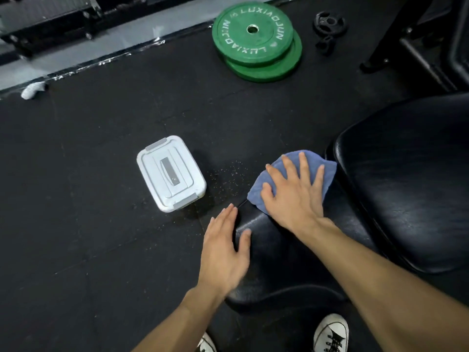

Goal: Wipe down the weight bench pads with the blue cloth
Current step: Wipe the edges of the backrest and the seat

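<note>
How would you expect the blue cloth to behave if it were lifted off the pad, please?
The blue cloth would probably droop limply, since it lies creased under the right hand. It looks thin, so likely light. Pushed flat, it should slide on the glossy seat pad.

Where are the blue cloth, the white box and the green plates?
blue cloth [317, 161]: head view, far edge beyond the fingertips.
white box [171, 174]: head view, middle of the lid.
green plates [253, 31]: head view, face of the upper plate.

The blue cloth [291, 179] lies crumpled and spread flat at the far end of the small black seat pad [284, 252]; the larger glossy black back pad [411, 189] sits just beside it.
</note>
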